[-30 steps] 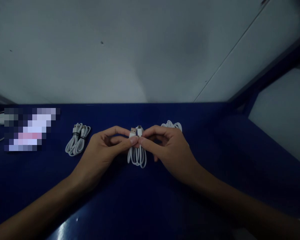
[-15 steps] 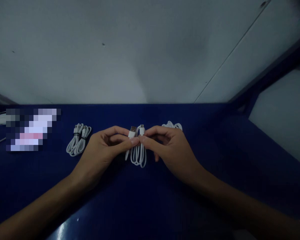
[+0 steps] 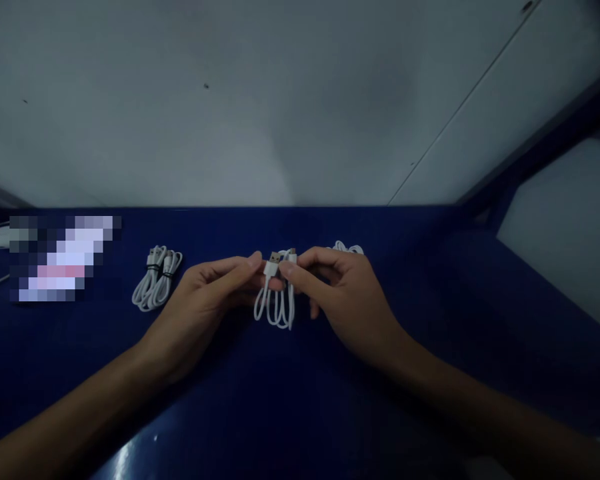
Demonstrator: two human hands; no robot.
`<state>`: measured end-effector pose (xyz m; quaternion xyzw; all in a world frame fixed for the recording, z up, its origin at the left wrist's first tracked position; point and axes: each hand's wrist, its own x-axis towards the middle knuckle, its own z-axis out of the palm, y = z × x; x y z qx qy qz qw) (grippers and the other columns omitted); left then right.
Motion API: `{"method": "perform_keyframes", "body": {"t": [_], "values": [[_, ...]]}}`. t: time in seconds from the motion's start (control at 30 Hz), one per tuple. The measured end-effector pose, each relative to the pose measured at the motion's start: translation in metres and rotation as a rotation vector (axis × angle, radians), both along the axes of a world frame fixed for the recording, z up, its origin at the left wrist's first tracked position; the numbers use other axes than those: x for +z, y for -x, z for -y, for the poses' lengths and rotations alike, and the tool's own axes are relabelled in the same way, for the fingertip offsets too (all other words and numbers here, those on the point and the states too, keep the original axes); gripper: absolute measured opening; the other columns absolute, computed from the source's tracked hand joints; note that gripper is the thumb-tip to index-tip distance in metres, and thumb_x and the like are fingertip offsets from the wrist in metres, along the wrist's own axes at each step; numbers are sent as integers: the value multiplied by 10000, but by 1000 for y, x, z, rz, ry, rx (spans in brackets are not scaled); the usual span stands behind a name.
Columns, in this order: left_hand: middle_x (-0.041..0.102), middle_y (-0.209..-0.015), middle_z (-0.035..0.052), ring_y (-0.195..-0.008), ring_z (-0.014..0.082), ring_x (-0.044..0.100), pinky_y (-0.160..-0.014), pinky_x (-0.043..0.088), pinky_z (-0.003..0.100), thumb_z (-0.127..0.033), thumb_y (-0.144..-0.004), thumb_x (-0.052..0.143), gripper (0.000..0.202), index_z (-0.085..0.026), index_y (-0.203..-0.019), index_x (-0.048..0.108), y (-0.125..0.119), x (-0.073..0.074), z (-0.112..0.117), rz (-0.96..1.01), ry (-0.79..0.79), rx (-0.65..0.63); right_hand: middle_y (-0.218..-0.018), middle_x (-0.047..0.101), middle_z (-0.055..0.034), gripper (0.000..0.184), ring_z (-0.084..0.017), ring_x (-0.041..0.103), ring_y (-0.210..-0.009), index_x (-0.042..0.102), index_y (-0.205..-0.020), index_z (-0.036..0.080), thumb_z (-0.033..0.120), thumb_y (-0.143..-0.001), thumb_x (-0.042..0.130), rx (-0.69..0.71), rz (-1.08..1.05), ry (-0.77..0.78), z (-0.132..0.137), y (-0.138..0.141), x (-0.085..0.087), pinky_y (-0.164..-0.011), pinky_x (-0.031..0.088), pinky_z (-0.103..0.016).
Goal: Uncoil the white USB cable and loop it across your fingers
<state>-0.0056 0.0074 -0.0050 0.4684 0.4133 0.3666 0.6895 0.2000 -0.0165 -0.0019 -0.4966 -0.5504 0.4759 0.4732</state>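
From my end I count one grey wall (image 3: 205,147) behind one blue table (image 3: 280,407). My right hand (image 3: 350,297) pinches one looped white cable (image 3: 291,303) between both hands; my left hand (image 3: 200,300) has fingers behind it, grip unclear to me. One bright pixelated thing (image 3: 70,260) lies far left, then two tied cables (image 3: 151,273). My right hand partly blocks more white cable (image 3: 347,247). Two plugs (image 3: 271,268) top the pinched cable.

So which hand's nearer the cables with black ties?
Left: the left hand is just right of the tied cables; the right hand is farther right, pinching the white cable.
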Motion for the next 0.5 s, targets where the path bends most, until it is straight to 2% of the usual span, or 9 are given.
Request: {"method": "perform_keyframes", "body": {"t": [0.13, 0.3, 0.4, 0.5], "values": [[872, -1166, 71, -999, 184, 786, -962, 588, 279, -371, -1066, 751, 207, -251, -1131, 906, 1, 0, -1, 41, 27, -67, -876, 778, -39, 321, -121, 626, -634, 817, -894, 203, 476, -1047, 746, 36, -11, 7, -1, -1, -2, -516, 525, -234], [864, -1191, 74, -1027, 197, 783, -1026, 571, 324, -371, -1060, 765, 221, -257, -1205, 888, 5, 0, -5, 47, 66, -138, -849, 738, -17, 309, -109, 621, -642, 814, -916, 198, 379, -1108, 651, 59, -13, -11, -2, -2, -1, -553, 527, -229], [855, -1229, 89, -1073, 203, 783, -1058, 559, 331, -361, -1022, 820, 261, -244, -1250, 867, 7, 1, -8, 54, 85, -185, -817, 743, -4, 280, -95, 598, -594, 839, -966, 202, 327, -1112, 635, 59, 6, -22, -2, -4, 2, -559, 508, -236], [857, -1221, 85, -1111, 200, 785, -1083, 550, 323, -318, -951, 903, 287, -234, -1222, 859, 8, -1, -9, 75, 106, -170, -793, 752, -5, 254, -104, 611, -580, 857, -1024, 197, 313, -1102, 645, 48, -4, -14, -3, -4, 5, -560, 499, -251]]}}
